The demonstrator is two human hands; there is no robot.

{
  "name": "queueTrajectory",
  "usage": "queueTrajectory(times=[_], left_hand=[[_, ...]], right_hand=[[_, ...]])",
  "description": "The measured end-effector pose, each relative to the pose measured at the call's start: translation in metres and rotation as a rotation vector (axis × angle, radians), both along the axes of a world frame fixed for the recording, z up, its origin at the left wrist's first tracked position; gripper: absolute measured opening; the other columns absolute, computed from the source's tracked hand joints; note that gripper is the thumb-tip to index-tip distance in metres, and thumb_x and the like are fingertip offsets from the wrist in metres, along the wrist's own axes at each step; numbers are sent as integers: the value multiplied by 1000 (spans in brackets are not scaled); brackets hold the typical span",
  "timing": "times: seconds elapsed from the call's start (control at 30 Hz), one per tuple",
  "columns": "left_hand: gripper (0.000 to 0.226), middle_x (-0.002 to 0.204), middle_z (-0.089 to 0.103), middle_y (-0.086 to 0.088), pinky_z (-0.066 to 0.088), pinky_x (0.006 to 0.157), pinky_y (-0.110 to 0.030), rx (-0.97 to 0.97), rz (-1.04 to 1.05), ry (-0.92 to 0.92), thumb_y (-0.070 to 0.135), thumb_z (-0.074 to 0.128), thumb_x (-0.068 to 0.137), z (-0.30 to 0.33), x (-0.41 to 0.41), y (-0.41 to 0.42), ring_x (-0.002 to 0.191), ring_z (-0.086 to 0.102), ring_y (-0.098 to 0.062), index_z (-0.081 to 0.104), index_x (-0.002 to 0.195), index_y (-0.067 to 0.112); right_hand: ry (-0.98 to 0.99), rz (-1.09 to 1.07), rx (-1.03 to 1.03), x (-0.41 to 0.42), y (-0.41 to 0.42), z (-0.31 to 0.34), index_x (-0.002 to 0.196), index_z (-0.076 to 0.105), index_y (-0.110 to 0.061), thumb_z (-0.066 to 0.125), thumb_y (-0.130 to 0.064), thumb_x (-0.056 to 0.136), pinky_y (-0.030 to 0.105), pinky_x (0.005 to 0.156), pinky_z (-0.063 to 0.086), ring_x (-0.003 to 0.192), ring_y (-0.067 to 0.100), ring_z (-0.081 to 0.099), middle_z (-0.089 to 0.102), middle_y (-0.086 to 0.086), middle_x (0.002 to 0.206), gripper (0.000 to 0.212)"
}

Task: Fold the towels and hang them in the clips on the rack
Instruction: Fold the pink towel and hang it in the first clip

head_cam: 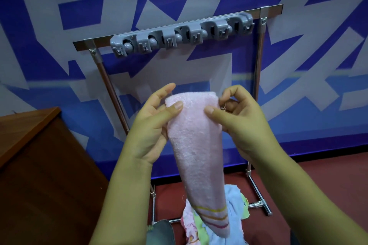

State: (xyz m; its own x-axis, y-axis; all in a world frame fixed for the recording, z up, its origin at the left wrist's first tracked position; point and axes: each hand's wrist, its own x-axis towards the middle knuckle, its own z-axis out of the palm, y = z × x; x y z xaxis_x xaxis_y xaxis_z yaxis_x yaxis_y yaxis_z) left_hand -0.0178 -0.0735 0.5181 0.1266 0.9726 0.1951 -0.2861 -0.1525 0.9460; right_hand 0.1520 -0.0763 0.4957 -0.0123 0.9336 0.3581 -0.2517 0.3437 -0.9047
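A folded pink towel (196, 145) with yellow, orange and red stripes near its lower end hangs down in front of me. My left hand (153, 123) pinches its top left corner and my right hand (237, 119) pinches its top right corner. Above and behind stands the metal rack (103, 71) with a grey strip of clips (179, 36) fixed along its top bar. All the clips I can see hold nothing. A heap of mixed towels (237, 201) lies on the floor below the pink towel, partly hidden by it.
A brown wooden cabinet (39, 165) stands at the left, close to my left forearm. The rack's feet (258, 204) rest on a red floor against a blue and grey patterned wall. A grey cloth edge (161, 230) shows at the bottom.
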Motion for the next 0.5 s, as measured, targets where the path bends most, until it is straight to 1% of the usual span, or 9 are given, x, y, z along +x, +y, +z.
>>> queueTrajectory(times=[0.03,0.13,0.2,0.23,0.3,0.33,0.4,0.47,0.5], left_hand=[[57,114,66,-8,57,73,-30,2,8,-2,16,66,72,-1,0,0,97,67,-21,54,127,25],[68,101,72,-1,56,78,-30,21,18,32,25,67,72,-5,-1,1,98,68,-20,43,135,30],[76,100,73,0,56,76,-29,37,9,62,27,71,71,-8,1,1,96,68,-18,37,139,30],[77,98,74,-1,56,73,-27,58,16,57,23,71,71,-10,2,0,93,69,-16,36,139,30],[70,90,74,-1,55,68,-25,131,54,26,13,65,72,-10,5,0,86,69,-13,39,135,32],[67,88,74,-1,56,69,-25,169,67,7,10,63,72,-8,7,0,85,69,-12,41,131,34],[63,90,74,1,56,71,-27,224,70,-23,7,61,74,-3,11,2,88,68,-13,43,129,33],[61,90,73,3,56,72,-27,235,68,-51,7,60,75,2,14,4,88,68,-12,44,130,28],[60,89,72,3,56,71,-27,228,67,-68,7,60,75,4,16,5,87,67,-11,45,130,26]], right_hand=[[15,-7,-9,-3,1,2,70,50,-27,73,-9,72,34,62,40,72,24,45,49,6,70,30],[43,-43,-25,-12,2,12,77,48,-21,66,0,82,17,47,35,62,20,40,45,2,63,27],[52,-53,-20,-12,3,17,83,51,-21,63,-1,84,17,45,35,61,20,40,45,1,63,24],[56,-44,-9,-11,4,19,86,53,-21,63,0,85,20,49,40,64,23,43,47,3,65,23],[50,5,31,-7,3,21,97,55,-22,61,0,86,33,64,49,73,26,54,58,8,75,26],[33,39,58,-4,2,22,105,54,-24,60,1,87,34,70,53,77,22,61,64,6,82,31],[-19,116,119,4,0,22,121,49,-31,59,1,87,29,76,56,87,13,67,68,3,98,48],[-113,151,156,12,-3,23,132,40,-42,60,-2,88,31,79,56,91,18,67,65,14,108,63],[-162,140,166,16,-4,23,134,36,-46,62,-5,87,33,79,55,89,22,65,63,22,107,68]])
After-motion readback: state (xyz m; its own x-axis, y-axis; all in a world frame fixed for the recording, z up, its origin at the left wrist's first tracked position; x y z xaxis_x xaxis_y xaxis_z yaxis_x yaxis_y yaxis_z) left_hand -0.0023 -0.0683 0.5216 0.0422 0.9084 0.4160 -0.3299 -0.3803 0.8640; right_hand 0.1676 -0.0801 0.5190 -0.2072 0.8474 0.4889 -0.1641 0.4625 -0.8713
